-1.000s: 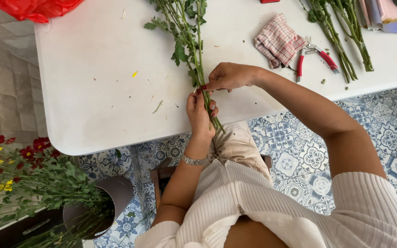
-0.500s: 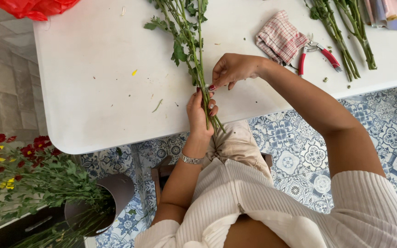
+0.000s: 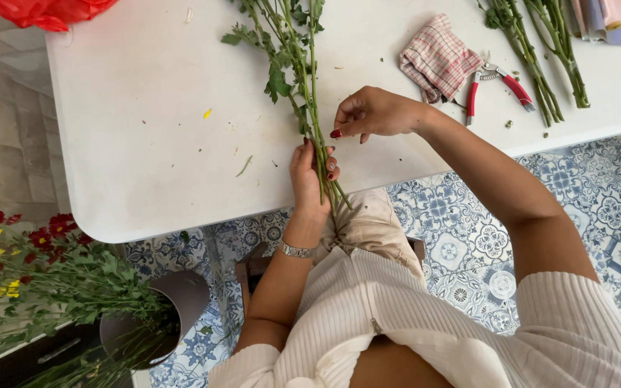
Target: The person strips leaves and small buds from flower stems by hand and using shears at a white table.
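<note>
At the lower edge of the white surface (image 3: 131, 144), centre of the frame, my left hand (image 3: 312, 176) is closed around a bundle of green flower stems (image 3: 303, 79), its grip wrapped about their lower ends where they overhang the edge. The leafy stems run up to the top of the frame. My right hand (image 3: 375, 113), just above and to the right, pinches one stem of the bundle between thumb and forefinger, the other fingers curled. A checked cloth (image 3: 436, 57) lies upper right, with red-handled pruning shears (image 3: 494, 82) just beside it and a second pile of cut stems (image 3: 537, 54) further right. A red plastic bag (image 3: 44, 11) shows at upper left. A dark bucket (image 3: 152, 323) of red and yellow flowers (image 3: 8, 251) stands on the patterned tile floor (image 3: 454, 237), lower left.
</note>
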